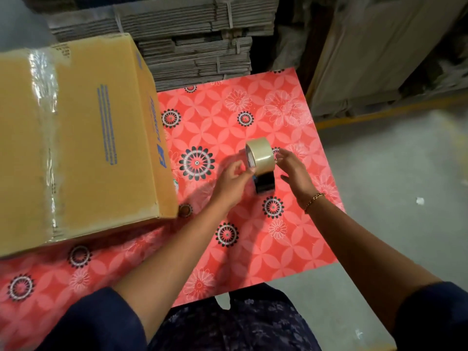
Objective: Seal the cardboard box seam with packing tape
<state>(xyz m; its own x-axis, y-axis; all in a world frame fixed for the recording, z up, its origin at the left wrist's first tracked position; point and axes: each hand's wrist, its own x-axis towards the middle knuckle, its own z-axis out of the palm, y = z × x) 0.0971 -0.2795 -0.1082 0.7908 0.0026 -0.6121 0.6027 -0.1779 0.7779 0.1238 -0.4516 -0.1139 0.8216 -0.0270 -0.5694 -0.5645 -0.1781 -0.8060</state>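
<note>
1. Left hand (pixel 234 177) pinches tape dispenser (pixel 260 164) at the roll's edge; right hand (pixel 293 168) open beside it.
2. Dispenser stands on floral table (pixel 253 239).
3. Cardboard box (pixel 76 138) at left, seam taped; blue print unreadable.

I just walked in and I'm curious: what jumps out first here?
The bright red flowered table cover fills the middle. On it, both hands meet around a tape roll on its black dispenser: left hand at the roll's side, right hand open beside it. A big cardboard box, already taped, sits left.
</note>
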